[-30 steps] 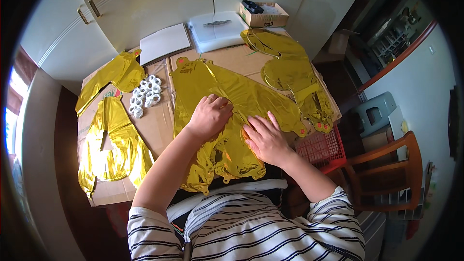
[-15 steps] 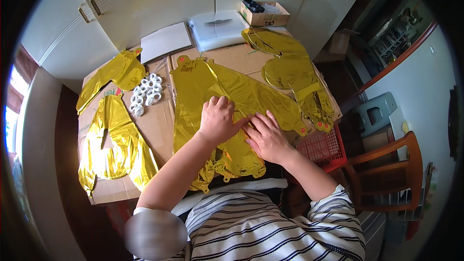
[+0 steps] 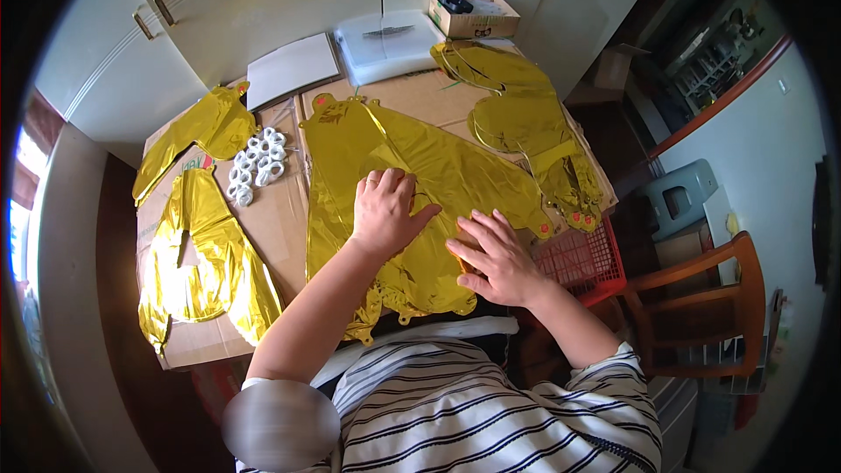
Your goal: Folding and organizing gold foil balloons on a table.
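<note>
A large flat gold foil balloon (image 3: 420, 153) lies spread in front of me, with a crumpled lower edge of small tabs near my body. On its middle rests my left hand (image 3: 385, 210), fingers bent forward and thumb held apart. My right hand (image 3: 499, 258) is over the balloon's right side with its fingers spread. A small orange patch shows beside the right fingers; what it is I cannot make out. Neither hand visibly grips anything, though the left fingertips are partly hidden.
Cardboard (image 3: 285, 201) covers the table. More gold foil balloons lie left (image 3: 206, 254) and right (image 3: 521, 123). White ring-shaped rolls (image 3: 258, 162) sit between them. Behind are a white board (image 3: 293, 70), a clear plastic case (image 3: 390, 57) and a small box (image 3: 473, 17). A red basket (image 3: 587, 263) and wooden chair (image 3: 692, 298) stand right.
My hands have moved apart. The right hand has shifted right and slightly toward me, and the left slightly left. The whole view has shifted a little.
</note>
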Available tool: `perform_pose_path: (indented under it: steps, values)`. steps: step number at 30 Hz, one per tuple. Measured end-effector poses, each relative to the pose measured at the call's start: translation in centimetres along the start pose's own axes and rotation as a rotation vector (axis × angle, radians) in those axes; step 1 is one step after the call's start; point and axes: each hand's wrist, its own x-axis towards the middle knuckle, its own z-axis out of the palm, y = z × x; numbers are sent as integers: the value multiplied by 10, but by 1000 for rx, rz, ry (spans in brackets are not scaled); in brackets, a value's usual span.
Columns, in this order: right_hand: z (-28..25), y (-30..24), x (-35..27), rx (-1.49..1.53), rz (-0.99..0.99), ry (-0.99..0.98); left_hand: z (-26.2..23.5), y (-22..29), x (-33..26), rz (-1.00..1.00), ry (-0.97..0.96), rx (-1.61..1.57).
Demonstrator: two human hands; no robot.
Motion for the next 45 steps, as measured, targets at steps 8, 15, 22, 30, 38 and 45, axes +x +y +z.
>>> perform_pose_path:
  steps: [8, 15, 22, 30, 38, 45]
  values:
    - [-10, 2, -27, 33, -162, -75, 1, 1, 0, -15, 9, 11]
    - [11, 7, -27, -62, -249, 175, 1, 1, -1, -10, 11, -1]
    - [15, 1, -26, -110, -358, 281, 2, -1, -1, -4, 11, 6]
    - [7, 0, -29, -129, -436, 244, 0, 0, -1, -25, -26, 8]
    - [17, 6, -25, -105, -392, 314, 1, 0, -1, -21, -15, -6]
    - [14, 3, -13, -124, -351, 273, 0, 0, -1, -34, -35, -31]
